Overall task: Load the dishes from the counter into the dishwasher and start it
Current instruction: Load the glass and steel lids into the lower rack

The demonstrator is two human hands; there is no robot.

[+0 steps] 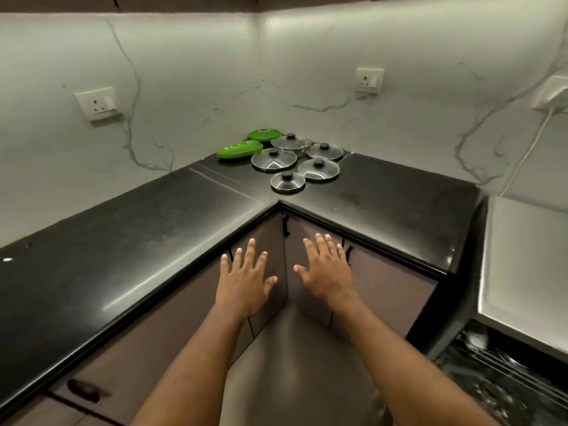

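Observation:
Several glass pot lids (273, 159) with black knobs lie in the far corner of the black counter (138, 235), beside two green plastic lids (239, 149). My left hand (246, 278) and my right hand (325, 269) are held out flat with fingers spread, below the counter's inner corner and in front of the brown cabinet doors. Neither hand touches or holds anything. At the lower right, the open dishwasher (504, 373) shows a wire rack with blurred items in it.
White marble-patterned walls carry two sockets (96, 103), (368, 80) and a plugged-in white adapter with a cable (550, 96). A steel-coloured surface (528, 265) sits at the right above the dishwasher. Cabinet handles (285, 226) stick out under the counter edge.

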